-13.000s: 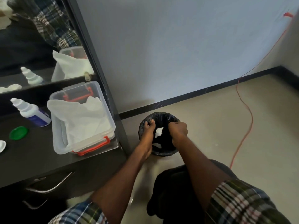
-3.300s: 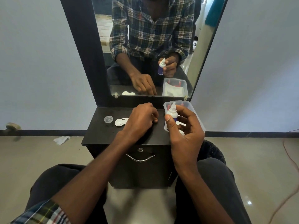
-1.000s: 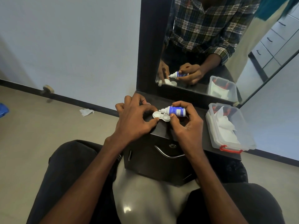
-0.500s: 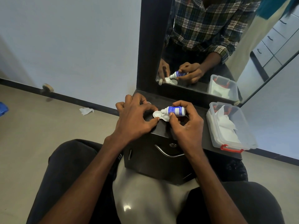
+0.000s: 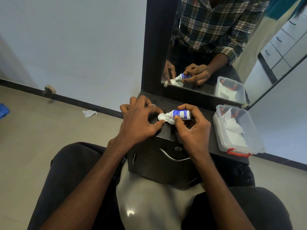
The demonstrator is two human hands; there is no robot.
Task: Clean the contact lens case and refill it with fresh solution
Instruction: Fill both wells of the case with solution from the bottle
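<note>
A white contact lens case (image 5: 162, 117) lies on the dark cabinet top (image 5: 201, 138). My left hand (image 5: 138, 123) pinches its left end between thumb and forefinger. A small white bottle with a blue label (image 5: 180, 114) is tipped on its side, nozzle pointing left over the case's left well. My right hand (image 5: 191, 128) grips the bottle. The case's right well is partly hidden behind my right thumb. I cannot see liquid coming out.
A clear plastic box (image 5: 244, 146) with red clips and white tissues sits on the cabinet's right end. A mirror (image 5: 232, 47) rises behind the cabinet. A crumpled tissue (image 5: 89, 113) lies on the floor at left. My knees flank the cabinet drawer handle (image 5: 172, 156).
The bottle's nozzle has dipped slightly lower and further left over the case's left well. My left hand keeps its hold on the case.
</note>
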